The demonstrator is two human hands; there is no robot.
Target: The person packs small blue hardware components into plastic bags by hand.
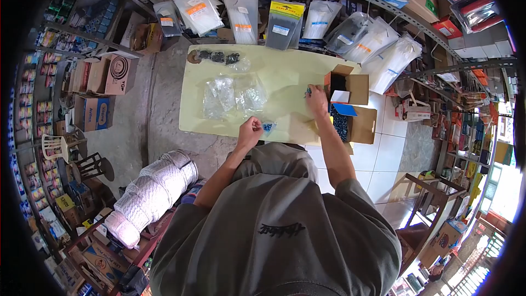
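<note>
My left hand [250, 130] is closed in a pinch at the near edge of the pale yellow table [192, 119]. It grips a small clear plastic bag [268, 127] with several small blue pieces inside. Toward the table's right side, my right hand [316, 102] has its fingers drawn together around small dark bluish pieces, too small to name. Just right of that hand stands an open cardboard box [358, 89] with black contents. Nearer to me, another open cardboard box [361, 125] is filled with small dark blue pieces.
Clear plastic bags [222, 97] lie on the table's left half, with several packs of black pieces [218, 56] behind them. Packs of cable ties [241, 19] hang along the far rack. A large roll of white rope [156, 189] stands at lower left. Shelves line both sides.
</note>
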